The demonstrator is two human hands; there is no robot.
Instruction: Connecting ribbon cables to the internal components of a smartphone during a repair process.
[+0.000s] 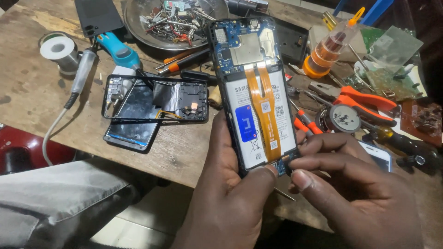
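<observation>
1. Step in hand: the left hand (226, 193) gripped the opened phone (254, 92) along its lower left edge, thumb laid across the bottom corner; the phone stood tilted up off the wooden bench (41, 106), back cover off, white battery (258, 124) and orange flex cables (263, 106) exposed.
2. The right hand (360, 193) was pinched at the phone's bottom edge, fingertips (302, 179) closed on the small board there; whether they held a tool could not be told; the work appeared to be at the lower connector area.
3. Next move, as judged: a fine lift or press at the flex connector just above the right fingertips; it called for a steady left grip and little force, since the cables ran directly up from that point.
4. Edges: the phone's thin frame passed under the left thumb; the bench edge lay just below both hands.
5. Open room: left of the left fingers lay a plastic mid-frame (157, 99) over a screen panel (134, 124), near but apart; right of the right fingers, red-handled screwdrivers (307, 123), orange pliers (369, 101) and another phone (380, 157) crowded close; beyond the phone's top, a metal dish of parts (170, 20); free room existed mainly toward the body.
</observation>
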